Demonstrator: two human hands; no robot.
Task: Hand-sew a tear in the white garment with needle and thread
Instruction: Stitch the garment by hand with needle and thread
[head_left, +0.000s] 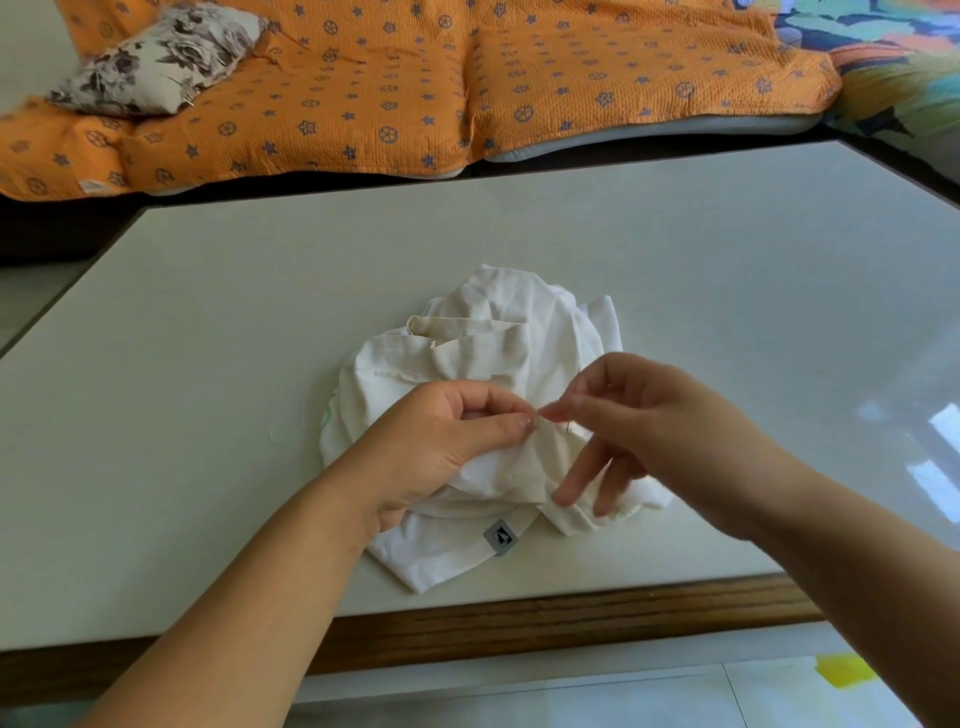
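Near the table's (260, 312) front edge, the left hand (447, 441) pinches a crumpled white cotton garment (498, 322); the right hand (639, 415) pinches a thin metal needle (577, 375). Stitching seems underway, unfinished.

No words or numbers can be read. A small grey tag (500, 537) is sewn to the hem of the white garment (483, 353); a dark tree-like emblem is printed on it.

Left hand (441, 447), right hand (649, 415), bare forearms (249, 587)
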